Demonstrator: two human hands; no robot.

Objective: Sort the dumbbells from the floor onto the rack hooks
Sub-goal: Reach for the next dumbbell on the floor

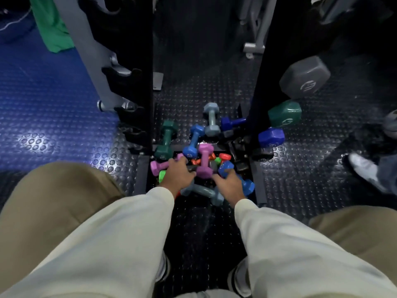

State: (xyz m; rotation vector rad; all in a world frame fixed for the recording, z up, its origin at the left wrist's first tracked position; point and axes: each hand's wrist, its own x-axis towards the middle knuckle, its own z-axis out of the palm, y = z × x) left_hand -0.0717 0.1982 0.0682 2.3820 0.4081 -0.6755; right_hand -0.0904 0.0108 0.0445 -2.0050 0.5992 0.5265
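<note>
Both hands are reaching down into a messy pile of dumbbells (pixel 199 160) sitting on the floor (pixel 300 179) at the base of the rack (pixel 137 82). The left hand (pixel 178 175) is curling around a pink dumbbell (pixel 160 165), while the right hand (pixel 228 183) is gripping a blue dumbbell (pixel 247 186). A few bigger ones, grey (pixel 305 77), green and blue, are already hanging on the right side.
</note>
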